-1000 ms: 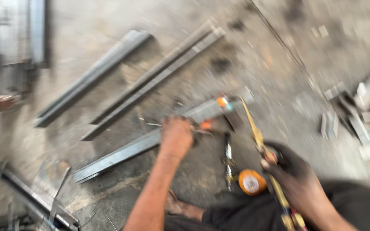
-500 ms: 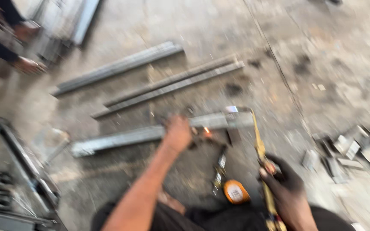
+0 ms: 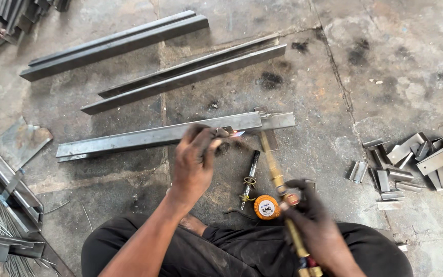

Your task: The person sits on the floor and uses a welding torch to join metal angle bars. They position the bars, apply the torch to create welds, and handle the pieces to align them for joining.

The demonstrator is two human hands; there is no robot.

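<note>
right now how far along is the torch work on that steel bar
Early, it seems. Laid out: three steel bars on the floor, cut pieces piled to the right. In hand: right hand holds the brass torch, left hand holds a small flame at its tip by the near bar. That bar shows no visible cut yet.

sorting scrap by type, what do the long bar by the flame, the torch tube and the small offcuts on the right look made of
Long bar: looks like bare mild steel, dull grey mill finish with dark smudges. Torch tube, held in the right hand: probably brass, judging by its yellow-gold sheen. Small offcuts: likely the same grey steel, with brighter faces on some pieces.
</note>
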